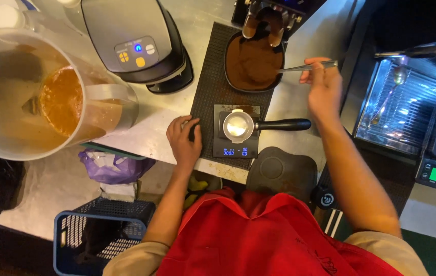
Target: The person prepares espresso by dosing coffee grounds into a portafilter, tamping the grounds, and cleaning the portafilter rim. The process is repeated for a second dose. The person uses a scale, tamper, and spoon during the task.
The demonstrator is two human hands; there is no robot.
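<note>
Looking down from the head camera, I see my right hand (324,91) in the upper right of the frame, fingers pinched shut around the handle of a thin silver metal spoon (307,66) whose tip reaches into a black tray of brown ground coffee (251,64) at top centre. Just below that tray, in the middle of the frame, a steel portafilter basket with a black handle (251,125) sits on a small black digital scale with a blue display (236,148), handle pointing right. My left hand (184,140) rests palm down on the dark ribbed rubber mat (205,92) just left of the scale, fingers loosely curled and holding nothing. At left stands a large clear plastic pitcher of brown liquid (49,97), with a grey-topped appliance (134,41) above it. A red apron (259,235) fills the bottom
</note>
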